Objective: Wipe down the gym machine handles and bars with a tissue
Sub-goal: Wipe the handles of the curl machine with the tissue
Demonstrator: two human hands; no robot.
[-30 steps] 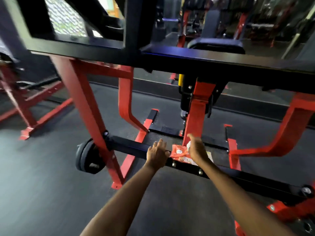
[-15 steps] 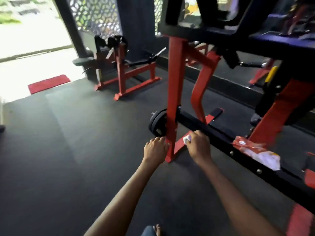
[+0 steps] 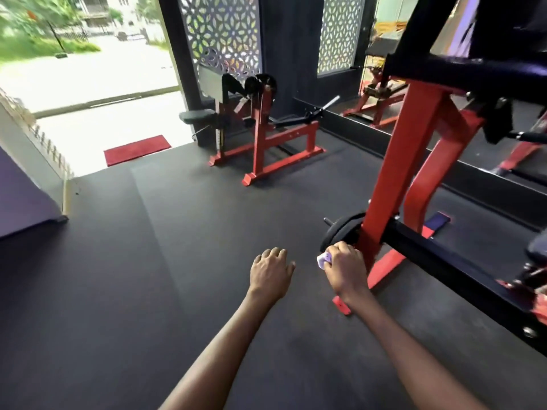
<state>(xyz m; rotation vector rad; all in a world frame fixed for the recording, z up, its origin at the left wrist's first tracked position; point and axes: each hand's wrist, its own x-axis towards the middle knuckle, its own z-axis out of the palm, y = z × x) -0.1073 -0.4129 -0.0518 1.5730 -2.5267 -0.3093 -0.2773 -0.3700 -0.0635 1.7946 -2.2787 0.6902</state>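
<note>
My right hand [image 3: 346, 269] is closed around a folded white tissue [image 3: 324, 258], held just in front of the black weight plate [image 3: 340, 232] at the left end of the black bar [image 3: 444, 255]. That bar runs low across a red and black gym machine [image 3: 393, 184] on the right. My left hand [image 3: 270, 272] hovers over the dark floor to the left of the right hand, fingers loosely spread, holding nothing. An orange tissue packet [image 3: 540, 306] lies on the bar at the far right edge.
A second red machine [image 3: 266, 137] with a black pad stands further back by a patterned screen. A wide doorway with a red mat [image 3: 137, 149] opens at the upper left. Dark rubber flooring [image 3: 148, 276] spreads across the left and middle. A mirror wall runs behind the machines.
My view has swung left. Both hands moved left along the bar, away from the tissue packet. The left hand left the bar and now hovers over the floor; the right hand reached the weight plate end.
</note>
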